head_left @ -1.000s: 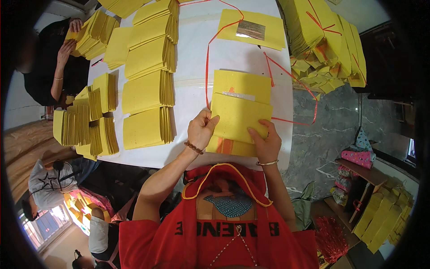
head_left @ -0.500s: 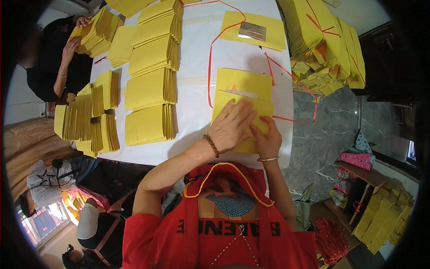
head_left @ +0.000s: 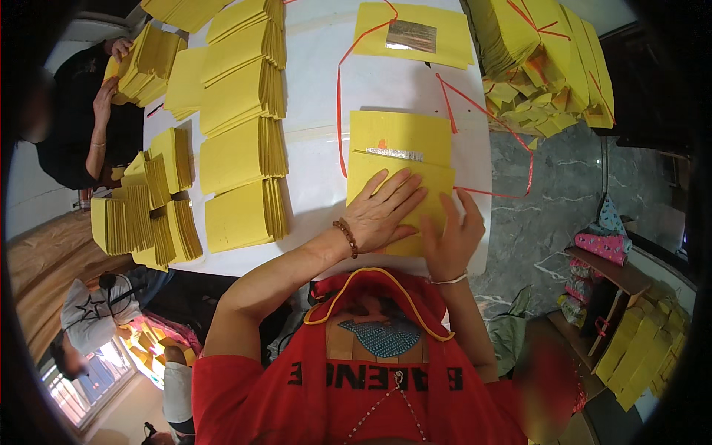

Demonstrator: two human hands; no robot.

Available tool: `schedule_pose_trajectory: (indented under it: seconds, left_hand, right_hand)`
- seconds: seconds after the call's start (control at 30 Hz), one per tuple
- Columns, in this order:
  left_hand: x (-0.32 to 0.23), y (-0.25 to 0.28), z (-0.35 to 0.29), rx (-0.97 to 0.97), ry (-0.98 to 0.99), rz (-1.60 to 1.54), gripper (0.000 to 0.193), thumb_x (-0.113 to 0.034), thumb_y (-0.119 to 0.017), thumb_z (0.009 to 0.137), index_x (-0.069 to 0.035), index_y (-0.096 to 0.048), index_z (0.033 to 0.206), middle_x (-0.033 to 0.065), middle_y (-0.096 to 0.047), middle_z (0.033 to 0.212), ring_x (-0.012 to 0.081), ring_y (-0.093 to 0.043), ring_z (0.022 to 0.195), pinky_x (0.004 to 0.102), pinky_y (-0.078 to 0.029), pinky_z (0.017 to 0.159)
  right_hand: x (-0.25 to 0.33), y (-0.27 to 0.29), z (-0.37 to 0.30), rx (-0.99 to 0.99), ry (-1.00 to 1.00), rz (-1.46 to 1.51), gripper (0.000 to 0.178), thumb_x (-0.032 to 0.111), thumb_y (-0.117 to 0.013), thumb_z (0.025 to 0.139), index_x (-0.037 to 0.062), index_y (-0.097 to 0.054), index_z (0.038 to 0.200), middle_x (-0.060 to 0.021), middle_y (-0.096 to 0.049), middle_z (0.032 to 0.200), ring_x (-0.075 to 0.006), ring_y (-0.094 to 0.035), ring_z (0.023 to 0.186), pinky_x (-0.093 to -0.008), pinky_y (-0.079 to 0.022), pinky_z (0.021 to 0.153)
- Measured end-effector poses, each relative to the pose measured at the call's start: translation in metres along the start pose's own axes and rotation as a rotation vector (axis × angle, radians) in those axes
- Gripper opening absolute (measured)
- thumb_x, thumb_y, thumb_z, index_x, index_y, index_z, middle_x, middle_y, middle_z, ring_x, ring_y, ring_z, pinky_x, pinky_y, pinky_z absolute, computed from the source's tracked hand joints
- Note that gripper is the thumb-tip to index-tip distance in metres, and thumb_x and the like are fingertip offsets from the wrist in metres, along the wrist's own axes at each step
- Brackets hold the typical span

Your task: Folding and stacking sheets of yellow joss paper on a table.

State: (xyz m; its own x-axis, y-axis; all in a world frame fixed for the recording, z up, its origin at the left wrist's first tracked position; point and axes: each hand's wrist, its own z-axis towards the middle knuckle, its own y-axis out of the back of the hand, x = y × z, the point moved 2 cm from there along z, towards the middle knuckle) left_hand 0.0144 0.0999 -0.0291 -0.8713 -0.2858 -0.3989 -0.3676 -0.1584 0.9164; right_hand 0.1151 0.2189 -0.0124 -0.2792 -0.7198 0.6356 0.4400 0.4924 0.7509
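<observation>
In front of me on the table lies a yellow paper sheet (head_left: 400, 128), its near part folded over toward the far side. A strip of silver foil (head_left: 395, 154) and a small orange mark show just beyond the folded edge. My left hand (head_left: 382, 213) presses flat on the folded part, fingers stretched out. Over the sheet's right edge is my right hand (head_left: 455, 233), fingers apart with nothing between them; whether it touches the paper I cannot tell. Farther off lies another yellow sheet (head_left: 452, 30) with a silver foil rectangle (head_left: 411, 36).
Rows of folded yellow paper stacks (head_left: 233, 158) cover the left of the white table (head_left: 311, 96). Red string (head_left: 340, 111) trails across it. More yellow bundles (head_left: 545, 52) stand at the far right. A co-worker (head_left: 70, 111) handles a stack at the far left.
My right hand has lifted away from the sheet's right side and opened its fingers. My left hand stays flat on the fold. The whole view has shifted slightly.
</observation>
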Motion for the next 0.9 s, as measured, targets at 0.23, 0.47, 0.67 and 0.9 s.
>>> schedule_pose_trajectory:
  seconds: [0.23, 0.47, 0.67, 0.9]
  left_hand:
    - [0.005, -0.009, -0.001, 0.111, -0.011, 0.152, 0.063, -0.039, -0.043, 0.083, -0.014, -0.029, 0.138, 0.0093, -0.022, 0.146, 0.0248, -0.015, 0.136, 0.0448, -0.011, 0.109]
    - [0.030, -0.001, -0.010, -0.090, -0.032, -0.489, 0.055, -0.019, -0.048, 0.085, -0.005, -0.033, 0.136, 0.0150, -0.031, 0.141, 0.0274, -0.022, 0.134, 0.0420, -0.015, 0.109]
    - [0.030, 0.018, -0.031, -0.299, 0.279, -1.095, 0.051, -0.016, -0.045, 0.088, -0.001, -0.032, 0.135, 0.0166, -0.033, 0.140, 0.0286, -0.022, 0.134, 0.0405, -0.014, 0.108]
    - [0.026, 0.008, -0.046, -0.014, 0.101, 0.013, 0.067, -0.044, -0.049, 0.085, -0.006, -0.030, 0.137, 0.0149, -0.021, 0.145, 0.0310, -0.012, 0.136, 0.0505, -0.007, 0.108]
  right_hand:
    - [0.032, -0.037, -0.009, 0.089, 0.436, 0.055, 0.057, 0.034, -0.055, 0.084, 0.0044, -0.037, 0.130, -0.0270, -0.027, 0.138, -0.0438, -0.023, 0.129, -0.0543, -0.020, 0.102]
    - [0.024, -0.053, -0.016, 0.090, 0.286, 0.233, 0.068, 0.038, -0.045, 0.088, -0.0007, -0.020, 0.137, -0.0289, -0.020, 0.141, -0.0452, -0.017, 0.131, -0.0554, -0.012, 0.104]
    - [0.029, -0.057, -0.019, 0.241, 0.237, -0.238, 0.062, 0.031, -0.046, 0.087, -0.0008, -0.029, 0.136, -0.0282, -0.021, 0.141, -0.0439, -0.019, 0.131, -0.0527, -0.014, 0.105]
    - [0.029, -0.057, -0.016, 0.304, 0.216, -0.273, 0.063, 0.028, -0.049, 0.082, -0.0012, -0.031, 0.135, -0.0274, -0.018, 0.142, -0.0438, -0.015, 0.132, -0.0531, -0.013, 0.106]
